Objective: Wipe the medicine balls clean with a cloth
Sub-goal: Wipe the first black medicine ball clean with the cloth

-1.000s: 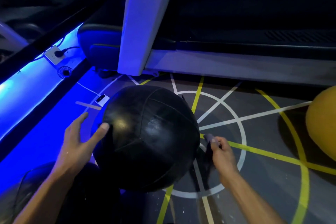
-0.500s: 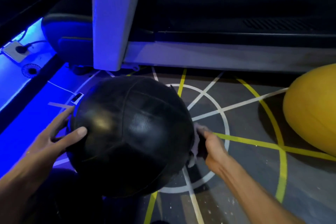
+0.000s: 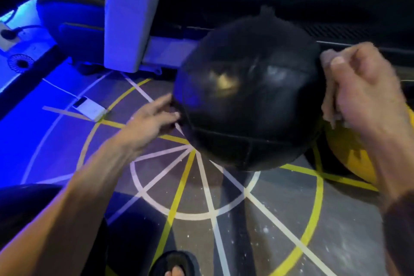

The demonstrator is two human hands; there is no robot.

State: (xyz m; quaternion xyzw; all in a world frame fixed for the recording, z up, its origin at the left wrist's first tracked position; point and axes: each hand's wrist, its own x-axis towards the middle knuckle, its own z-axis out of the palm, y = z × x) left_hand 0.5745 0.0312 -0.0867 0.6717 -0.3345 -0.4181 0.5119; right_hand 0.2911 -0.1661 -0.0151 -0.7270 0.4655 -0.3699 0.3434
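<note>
A large black medicine ball [image 3: 246, 96] with stitched seams sits at the upper middle of the view, over the marked floor. My left hand [image 3: 150, 123] reaches to its lower left side, fingers apart, fingertips touching the ball. My right hand [image 3: 363, 96] is closed at the ball's right edge, gripping a small pale cloth [image 3: 328, 105] that hangs against the ball. A yellow ball [image 3: 351, 154] lies just behind and below my right hand, mostly hidden.
A white machine post [image 3: 132, 13] and dark treadmill base stand behind the ball. A small white device [image 3: 89, 107] with a cable lies on the floor at left. Another dark ball [image 3: 26, 213] is at lower left. My sandalled foot [image 3: 177, 264] shows at the bottom.
The black ball has moved right and farther from me. My right hand with the cloth rose to the ball's upper right side. My left hand now only touches the lower left.
</note>
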